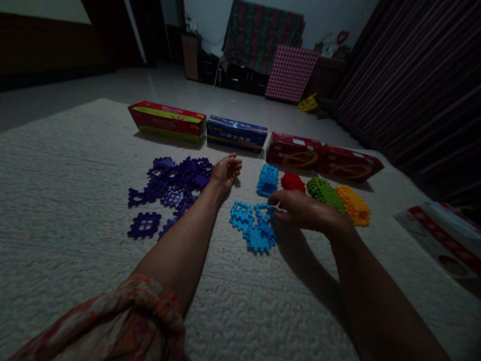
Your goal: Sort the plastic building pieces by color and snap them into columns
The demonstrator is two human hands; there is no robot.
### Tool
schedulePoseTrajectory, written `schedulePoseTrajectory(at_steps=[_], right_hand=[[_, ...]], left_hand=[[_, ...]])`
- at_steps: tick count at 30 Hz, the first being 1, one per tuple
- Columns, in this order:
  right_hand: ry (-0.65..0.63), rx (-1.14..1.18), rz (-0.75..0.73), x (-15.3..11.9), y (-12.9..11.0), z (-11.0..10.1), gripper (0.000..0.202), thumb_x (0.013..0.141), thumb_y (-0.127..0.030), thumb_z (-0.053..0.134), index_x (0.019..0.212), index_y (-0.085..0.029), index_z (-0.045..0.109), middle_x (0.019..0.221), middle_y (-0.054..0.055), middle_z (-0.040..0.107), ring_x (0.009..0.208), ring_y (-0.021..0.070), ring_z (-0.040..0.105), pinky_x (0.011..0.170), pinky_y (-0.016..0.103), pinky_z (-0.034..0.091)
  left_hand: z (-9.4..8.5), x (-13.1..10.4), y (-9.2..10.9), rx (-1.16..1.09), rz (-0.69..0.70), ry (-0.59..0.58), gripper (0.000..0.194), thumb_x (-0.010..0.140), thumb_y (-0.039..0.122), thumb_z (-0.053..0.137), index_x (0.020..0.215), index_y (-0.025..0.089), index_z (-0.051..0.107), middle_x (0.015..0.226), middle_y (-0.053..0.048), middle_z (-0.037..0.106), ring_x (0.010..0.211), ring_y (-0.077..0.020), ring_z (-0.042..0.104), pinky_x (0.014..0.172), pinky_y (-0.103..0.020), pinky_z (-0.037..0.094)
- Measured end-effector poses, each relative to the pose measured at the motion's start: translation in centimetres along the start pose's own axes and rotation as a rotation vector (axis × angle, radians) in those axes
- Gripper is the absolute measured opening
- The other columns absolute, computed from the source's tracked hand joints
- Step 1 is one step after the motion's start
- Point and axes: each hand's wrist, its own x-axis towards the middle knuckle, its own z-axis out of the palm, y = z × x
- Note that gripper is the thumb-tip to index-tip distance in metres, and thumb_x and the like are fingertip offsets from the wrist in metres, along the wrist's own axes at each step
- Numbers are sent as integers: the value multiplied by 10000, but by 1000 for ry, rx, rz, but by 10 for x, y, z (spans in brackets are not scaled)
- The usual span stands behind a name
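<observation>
In the head view, the right hand (304,210) hovers palm down over the right edge of the loose light blue pieces (252,225), which lie flat on the white mat (56,200). Its fingertips (273,216) are bent down and touch these pieces, but the light is weak and I cannot tell if the fingers are closed on one piece or only rest on it. Just behind the hand stands a light blue stack (267,179), then in a row a red stack (292,181), a green stack (323,192) and an orange stack (353,204).

The left hand (225,171) rests further away, at the right edge of the purple pieces (171,189). Its fingers are loosely curled with space between them and hold nothing.

Behind the pieces lie a red and yellow box (168,121), a blue box (236,133) and two red boxes (323,157). A flat package (443,239) at the right is cut off by the frame edge. The room behind is dark and hard to read.
</observation>
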Motion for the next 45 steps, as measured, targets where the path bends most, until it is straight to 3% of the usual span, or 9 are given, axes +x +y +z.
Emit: schedulePoseTrajectory(at_steps=[5,8,13,22,26,31,36,45], right_hand=[[-36,-115,192,0,-22,-5,217,919,-326,625,994,-155,737,939,128,761,794,215,696,651,276,468],[-44,-194,255,3,-26,-3,242,940,-292,576,915,-132,756,881,155,757,772,225,701,642,288,450],[-69,-212,355,8,-28,3,293,892,-380,629,882,-128,776,828,178,746,790,271,716,653,319,467],[-2,-193,370,12,-22,7,203,821,-296,651,885,-147,773,771,143,740,749,247,706,616,297,440],[12,-198,345,13,-19,4,245,845,-356,629,834,-154,768,770,130,735,723,228,689,590,292,400],[156,-216,352,14,-21,-3,261,875,-319,568,777,-163,754,785,125,737,709,218,670,601,298,372],[289,-192,402,15,-24,-6,212,898,-292,555,902,-173,732,870,122,747,757,222,664,638,301,369],[504,-139,282,24,-8,7,80,886,-214,559,916,-196,631,967,106,684,846,231,608,709,318,402]], left_hand=[[3,-4,1,6,-5,17,370,748,105,610,1112,162,646,628,23,654,514,-75,592,477,-146,391],[4,-5,2,11,-12,20,344,757,102,598,1093,160,647,625,24,645,511,-73,587,476,-146,385],[3,-3,1,14,-4,-1,309,750,103,609,1052,159,644,625,26,641,505,-69,579,469,-146,372],[4,-4,1,21,6,3,316,732,94,596,1040,145,641,622,12,650,506,-74,584,474,-153,380],[5,-6,1,36,7,14,350,735,94,611,1080,147,643,615,15,650,500,-73,582,466,-149,380],[6,-8,2,49,-2,19,396,737,101,635,1129,159,644,607,22,649,490,-73,583,460,-146,382],[5,-7,2,40,-2,18,358,756,87,592,1107,144,634,599,22,648,484,-70,581,451,-143,384],[4,-5,1,42,5,0,348,744,117,643,1089,162,636,607,27,645,498,-75,589,456,-144,386]])
